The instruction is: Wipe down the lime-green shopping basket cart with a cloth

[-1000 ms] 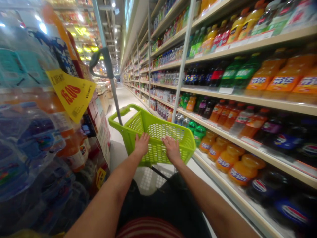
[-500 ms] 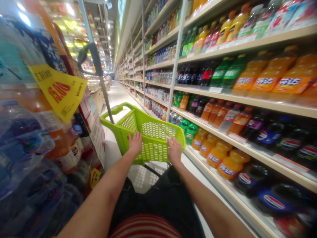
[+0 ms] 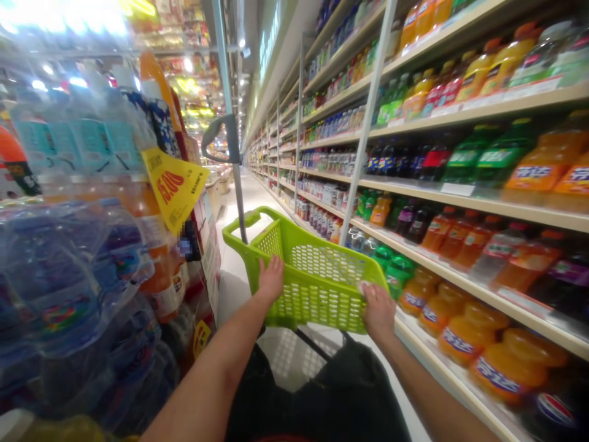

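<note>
A bright green shopping basket (image 3: 322, 301) with perforated sides and a divider is in front of my legs, on a dark frame just above the floor. My left hand (image 3: 271, 277) is on its near rim, fingers curled over the edge beside the divider. At the near right corner, my right hand (image 3: 380, 307) grips the same rim, with a small whitish spot at its fingertips that I cannot make out. From the basket's far left end rises a long grey pole (image 3: 239, 202) bearing a dark grey loop handle (image 3: 221, 140). No goods show inside the basket.
Shelves of soda bottles (image 3: 501, 147) line the right side closely. On the left stand shrink-wrapped water bottles (image 3: 59, 288) and a yellow price sign (image 3: 175, 184) jutting toward the aisle. A pale floor (image 3: 243, 178) runs ahead between them.
The view has swung left and tilted up a little, so the basket and shelves sit further right and more of the left bottle stack shows. Both hands keep their places on the rim.
</note>
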Motion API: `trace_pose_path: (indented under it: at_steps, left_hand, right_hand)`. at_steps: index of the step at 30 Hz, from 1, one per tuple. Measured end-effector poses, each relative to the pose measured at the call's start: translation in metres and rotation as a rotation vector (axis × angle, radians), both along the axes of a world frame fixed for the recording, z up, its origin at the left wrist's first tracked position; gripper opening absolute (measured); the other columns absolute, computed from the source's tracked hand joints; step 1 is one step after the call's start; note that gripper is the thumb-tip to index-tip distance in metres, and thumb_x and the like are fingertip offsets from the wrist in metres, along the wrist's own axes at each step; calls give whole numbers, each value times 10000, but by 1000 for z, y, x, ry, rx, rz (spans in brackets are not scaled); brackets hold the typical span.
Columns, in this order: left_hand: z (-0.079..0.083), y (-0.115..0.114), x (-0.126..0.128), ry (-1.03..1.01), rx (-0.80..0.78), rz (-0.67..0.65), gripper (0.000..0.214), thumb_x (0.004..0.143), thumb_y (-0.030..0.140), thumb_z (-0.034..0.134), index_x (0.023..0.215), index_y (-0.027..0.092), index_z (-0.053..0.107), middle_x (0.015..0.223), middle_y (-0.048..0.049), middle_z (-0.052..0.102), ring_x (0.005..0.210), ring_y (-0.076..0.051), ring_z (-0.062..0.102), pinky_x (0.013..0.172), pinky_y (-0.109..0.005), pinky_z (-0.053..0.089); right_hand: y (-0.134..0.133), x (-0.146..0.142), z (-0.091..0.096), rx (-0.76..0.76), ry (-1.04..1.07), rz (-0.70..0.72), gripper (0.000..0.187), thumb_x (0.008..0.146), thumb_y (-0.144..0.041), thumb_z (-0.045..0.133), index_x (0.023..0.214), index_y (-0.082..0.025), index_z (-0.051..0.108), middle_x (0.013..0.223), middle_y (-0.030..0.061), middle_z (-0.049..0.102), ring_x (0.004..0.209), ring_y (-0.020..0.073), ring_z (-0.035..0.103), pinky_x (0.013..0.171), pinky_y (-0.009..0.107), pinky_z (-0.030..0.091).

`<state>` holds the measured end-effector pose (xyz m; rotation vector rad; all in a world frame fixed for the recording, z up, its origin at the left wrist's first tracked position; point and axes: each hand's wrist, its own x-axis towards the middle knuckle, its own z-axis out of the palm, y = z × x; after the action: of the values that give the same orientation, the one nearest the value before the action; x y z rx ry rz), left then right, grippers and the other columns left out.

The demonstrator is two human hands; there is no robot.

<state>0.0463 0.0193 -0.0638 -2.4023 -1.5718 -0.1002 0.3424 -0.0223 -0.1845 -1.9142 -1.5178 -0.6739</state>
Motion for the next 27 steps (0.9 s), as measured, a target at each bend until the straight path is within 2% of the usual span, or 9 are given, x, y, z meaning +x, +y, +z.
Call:
trace_pose_path:
  at_steps: [3,7,10,13,17,19,23,25,27]
  left_hand:
    - [3,1,1,2,-15,3,656,752,134,390,1395,104,260,1487,-119,205,1373,-257,132,1086,-565,73]
    - [8,7,-15,-9,26,60,647,772,153,367,1405,133,240,1490,-100,202,1376,-265,111,1080,-578,54]
    - [7,10,-24,-2,49,47,639,789,159,345,1414,153,215,1498,-75,182,1382,-250,86,1085,-570,51]
    - [4,8,-22,-12,58,70,620,799,164,336,1407,110,233,1493,-102,191,1379,-273,90,1084,-567,83]
    - [7,4,-22,-2,54,59,603,805,156,332,1401,114,253,1488,-104,208,1374,-270,119,1087,-555,82]
    - [11,2,-28,-2,63,69,599,810,168,337,1400,111,250,1491,-113,193,1375,-266,118,1087,-553,72]
    - [14,-1,-40,-10,100,96,596,826,197,335,1400,74,231,1493,-154,156,1377,-273,103,1083,-558,76]
    - [11,-3,-40,-11,116,81,581,835,189,317,1398,73,235,1489,-157,168,1376,-267,113,1084,-548,92]
    - [8,-4,-36,-19,133,80,565,843,189,307,1394,76,250,1485,-157,186,1374,-271,125,1083,-542,113]
  right_hand:
    - [9,-4,3,-29,42,-26,431,800,-90,330,1146,-120,585,1212,163,545,1137,291,446,871,429,362]
    - [16,5,5,-50,46,14,458,782,-78,331,1168,-151,567,1236,145,530,1143,281,435,861,431,364]
    - [21,4,8,-38,76,11,459,757,-81,353,1156,-146,571,1217,152,536,1128,286,436,845,435,369]
    - [29,-25,18,-7,94,59,453,750,-69,352,1134,-134,584,1184,153,552,1104,279,450,847,419,368]
    - [40,-80,30,6,38,265,506,737,-31,358,1182,-171,555,1226,123,538,1148,254,430,887,403,352]
    - [42,-93,32,10,12,312,522,732,-22,366,1187,-196,554,1250,109,528,1171,251,419,906,411,343]
    - [36,-75,26,10,48,224,512,747,-35,362,1189,-205,557,1290,127,492,1194,275,404,895,452,350]
    - [32,-62,24,13,95,152,491,776,-62,347,1209,-186,542,1310,149,465,1198,289,398,894,471,348]
    - [32,-62,23,20,132,112,479,790,-78,342,1221,-165,531,1304,164,465,1195,296,399,895,478,345]
